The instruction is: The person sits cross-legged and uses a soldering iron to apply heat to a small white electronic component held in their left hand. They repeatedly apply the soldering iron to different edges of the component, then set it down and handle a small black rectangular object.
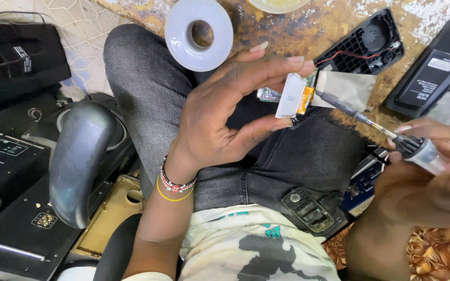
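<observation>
My left hand (225, 114) pinches a small flat silver battery pack (290, 96) with an orange strip and a bit of green circuit board at its right edge. My right hand (433, 171) grips a soldering iron (371, 125) by its clear handle. The iron's metal tip points left and touches the orange edge of the pack. Both hands hover over my lap in grey jeans. A beaded bracelet and a yellow band circle my left wrist.
A grey solder spool (199, 34) sits on the worn wooden table (298, 26). A black open device shell with a speaker and red wire (365, 41) lies beside a black phone (433, 73). A black keypad piece (308, 208) rests on my lap. Black speaker boxes (11, 171) stand at left.
</observation>
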